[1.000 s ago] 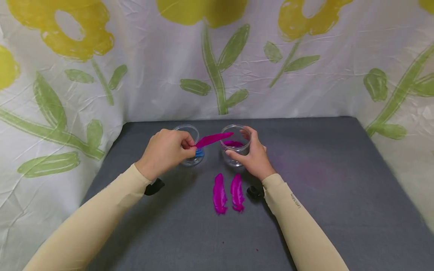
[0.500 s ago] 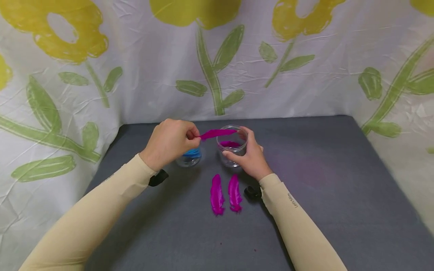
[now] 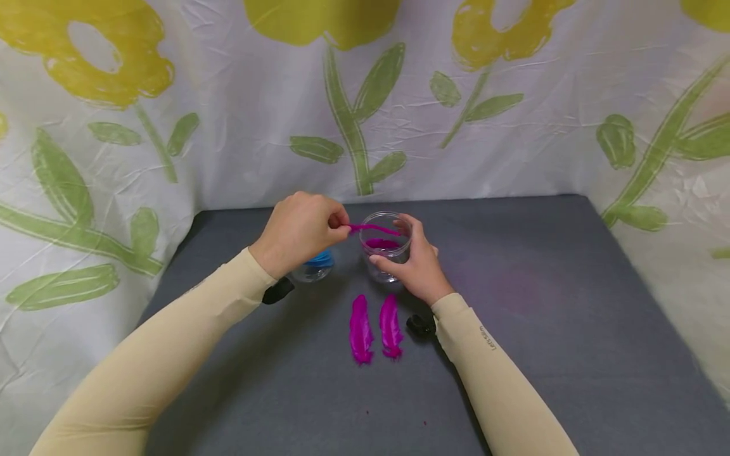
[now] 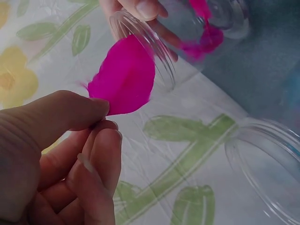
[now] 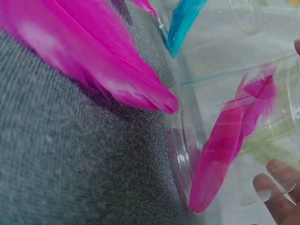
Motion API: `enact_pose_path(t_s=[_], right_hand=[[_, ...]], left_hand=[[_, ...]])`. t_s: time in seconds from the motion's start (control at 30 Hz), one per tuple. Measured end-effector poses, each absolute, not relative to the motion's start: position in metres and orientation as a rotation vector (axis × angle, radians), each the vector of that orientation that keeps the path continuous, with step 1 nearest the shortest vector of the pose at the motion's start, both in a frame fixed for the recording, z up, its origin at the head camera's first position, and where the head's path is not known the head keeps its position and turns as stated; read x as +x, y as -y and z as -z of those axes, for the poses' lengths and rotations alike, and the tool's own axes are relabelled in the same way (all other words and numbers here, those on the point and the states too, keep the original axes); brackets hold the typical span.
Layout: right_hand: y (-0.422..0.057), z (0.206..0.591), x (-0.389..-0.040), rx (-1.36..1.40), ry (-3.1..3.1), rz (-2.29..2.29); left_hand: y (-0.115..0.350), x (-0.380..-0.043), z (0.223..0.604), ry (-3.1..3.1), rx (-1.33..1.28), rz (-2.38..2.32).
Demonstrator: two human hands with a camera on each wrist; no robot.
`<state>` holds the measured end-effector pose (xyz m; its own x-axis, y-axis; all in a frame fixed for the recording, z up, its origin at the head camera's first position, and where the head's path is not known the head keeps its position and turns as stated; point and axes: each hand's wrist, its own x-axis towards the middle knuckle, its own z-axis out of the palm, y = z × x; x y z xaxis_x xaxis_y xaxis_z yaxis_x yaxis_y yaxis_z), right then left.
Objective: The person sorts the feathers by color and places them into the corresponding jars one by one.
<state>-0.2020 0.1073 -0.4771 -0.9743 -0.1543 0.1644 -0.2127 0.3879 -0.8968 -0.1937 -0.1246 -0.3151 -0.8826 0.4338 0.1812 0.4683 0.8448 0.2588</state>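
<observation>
My left hand point(image 3: 299, 231) pinches a magenta feather point(image 4: 124, 75) by its end, between thumb and fingertips. The feather reaches sideways over the mouth of a clear jar point(image 3: 379, 272), its tip within the rim in the head view. With thumb and fingers spread round the wall, my right hand point(image 3: 423, 263) grips that jar, which stands upright on the table. Magenta feathers point(image 5: 218, 154) lie inside it. To its left stands a second clear jar point(image 3: 310, 273) holding blue feathers point(image 3: 321, 258); my left hand hides its upper part in the head view.
Two loose magenta feathers, a left one point(image 3: 360, 329) and a right one point(image 3: 391, 326), lie side by side in front of the gripped jar. A dark grey cloth point(image 3: 542, 354) covers the table. Behind it hangs a white curtain point(image 3: 239, 164) with printed flowers.
My left hand has moved right and away from me, carrying the feather farther over the jar's mouth, and the feather has turned edge-on. My right hand keeps its grip on the jar.
</observation>
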Motion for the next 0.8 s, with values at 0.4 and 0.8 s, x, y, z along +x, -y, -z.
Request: enact_pose_path(t_s=[0.4, 0.8], right_hand=[[-0.109, 0.479, -0.203, 0.339, 2.574, -1.680], [-0.109, 0.477, -0.202, 0.339, 2.583, -1.673]], left_hand=[[0.104, -0.203, 0.322, 2.955, -0.745, 0.352], [0.091, -0.211, 0.331, 2.972, -0.777, 0.333]])
